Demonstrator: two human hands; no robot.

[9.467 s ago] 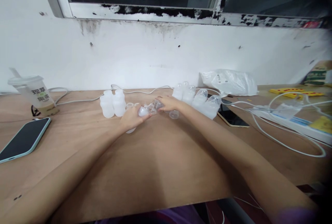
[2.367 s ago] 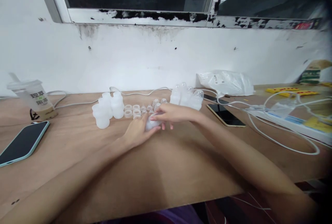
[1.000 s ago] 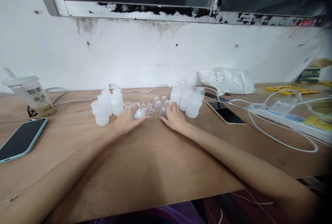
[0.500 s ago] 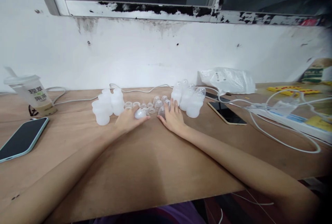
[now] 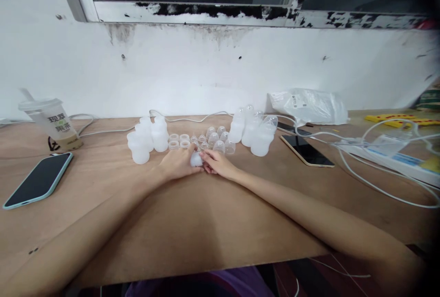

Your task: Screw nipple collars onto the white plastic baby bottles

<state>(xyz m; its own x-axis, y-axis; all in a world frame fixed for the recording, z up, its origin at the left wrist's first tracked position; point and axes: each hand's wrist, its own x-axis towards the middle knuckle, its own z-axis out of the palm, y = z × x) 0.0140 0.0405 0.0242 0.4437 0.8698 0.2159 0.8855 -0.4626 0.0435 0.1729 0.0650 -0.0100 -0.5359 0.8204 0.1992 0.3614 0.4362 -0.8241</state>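
My left hand (image 5: 178,162) is curled round a small translucent white baby bottle (image 5: 196,159) just above the table. My right hand (image 5: 218,164) is closed at the bottle's right side, thumb on top and fingers bent underneath; its fingertips are partly hidden. Right behind the hands lie white rings (image 5: 174,144), small clear teats (image 5: 202,139) and clear domed caps (image 5: 213,138). White bottles (image 5: 140,148) stand in a cluster to the left. On the right is another group of bottles (image 5: 260,143), with clear domes on top.
At left are a phone (image 5: 37,180) and a drink cup with a straw (image 5: 57,123). To the right lie another phone (image 5: 305,150), a clear plastic bag (image 5: 309,106), and a power strip (image 5: 392,159) with looping white cables. The wall closes off the table's back.
My right hand has left the clear domed caps, where its fingers were spread, and closed at the bottle. My left hand has brought the bottle slightly nearer and to the right.
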